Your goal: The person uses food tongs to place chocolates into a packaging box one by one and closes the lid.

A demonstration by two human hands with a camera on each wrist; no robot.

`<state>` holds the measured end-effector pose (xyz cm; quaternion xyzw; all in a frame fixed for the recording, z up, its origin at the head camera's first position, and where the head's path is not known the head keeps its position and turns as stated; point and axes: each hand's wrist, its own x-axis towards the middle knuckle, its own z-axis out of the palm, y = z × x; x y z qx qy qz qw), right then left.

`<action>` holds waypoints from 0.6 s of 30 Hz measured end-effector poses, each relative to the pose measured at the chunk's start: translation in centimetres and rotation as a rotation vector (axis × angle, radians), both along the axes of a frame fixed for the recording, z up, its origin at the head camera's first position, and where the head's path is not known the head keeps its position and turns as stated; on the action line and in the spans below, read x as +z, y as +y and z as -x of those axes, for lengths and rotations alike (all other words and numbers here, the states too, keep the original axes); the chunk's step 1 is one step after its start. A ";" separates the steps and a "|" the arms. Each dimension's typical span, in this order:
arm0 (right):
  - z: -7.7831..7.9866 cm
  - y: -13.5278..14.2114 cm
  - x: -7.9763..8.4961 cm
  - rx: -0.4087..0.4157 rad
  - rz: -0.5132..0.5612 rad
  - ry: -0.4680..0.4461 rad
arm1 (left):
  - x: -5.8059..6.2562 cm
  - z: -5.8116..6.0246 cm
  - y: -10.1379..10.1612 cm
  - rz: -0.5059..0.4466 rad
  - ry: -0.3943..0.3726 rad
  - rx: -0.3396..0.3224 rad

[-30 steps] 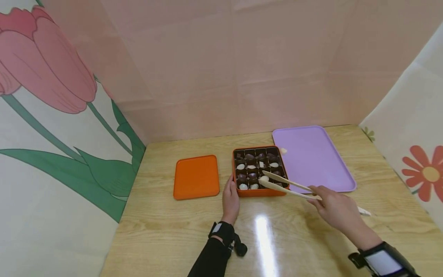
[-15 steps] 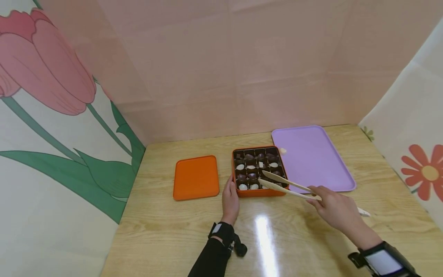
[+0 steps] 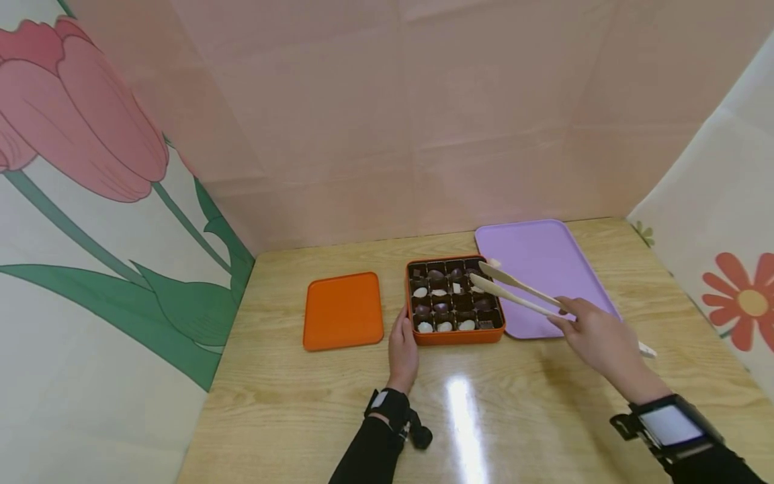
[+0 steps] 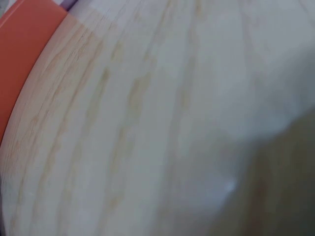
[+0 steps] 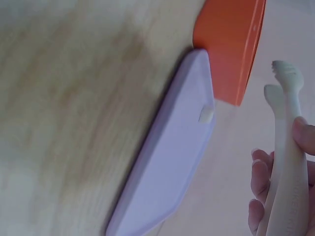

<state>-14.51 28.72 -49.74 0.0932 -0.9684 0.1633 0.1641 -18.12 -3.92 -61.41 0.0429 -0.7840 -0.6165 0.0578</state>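
Note:
An orange box holds a dark divided insert with dark and white chocolates, one white chocolate in its front row. My left hand rests along the box's left side with its fingers fairly straight. My right hand holds cream-coloured tongs, thumb on one arm and fingers round the other. The tong tips stand apart above the box's right edge, with nothing seen between them. A small white piece lies on the purple tray; the tips are close to it in the head view.
An orange lid-like square lies flat on the wooden table, left of the box. The purple tray is directly right of the box. A pinkish backdrop rises behind the table, with printed flower panels on both sides.
The white chocolate between the tong tips has been set down in the box's front row. My right hand has carried the tongs away and rightward toward the tray. The left hand stays put.

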 end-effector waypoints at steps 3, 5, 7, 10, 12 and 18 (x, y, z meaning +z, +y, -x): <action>1.5 0.7 0.0 -0.032 0.019 -0.002 | 0.0 0.0 0.0 0.001 -0.001 -0.002; 2.5 1.2 -0.2 -0.052 0.020 -0.001 | 0.0 0.0 0.0 0.001 -0.001 -0.004; 3.4 1.6 -0.3 -0.066 0.019 -0.017 | 0.0 0.0 -0.1 -0.002 0.000 -0.005; 4.5 2.2 -0.6 -0.082 0.024 -0.072 | -0.1 -0.1 -0.1 -0.006 -0.004 -0.004; 5.1 2.5 -0.8 -0.102 0.023 -0.113 | -0.1 -0.1 -0.1 -0.012 -0.001 -0.006; 6.1 3.1 -2.1 -0.117 0.001 -0.145 | 0.1 -0.1 -0.1 -0.013 0.007 -0.013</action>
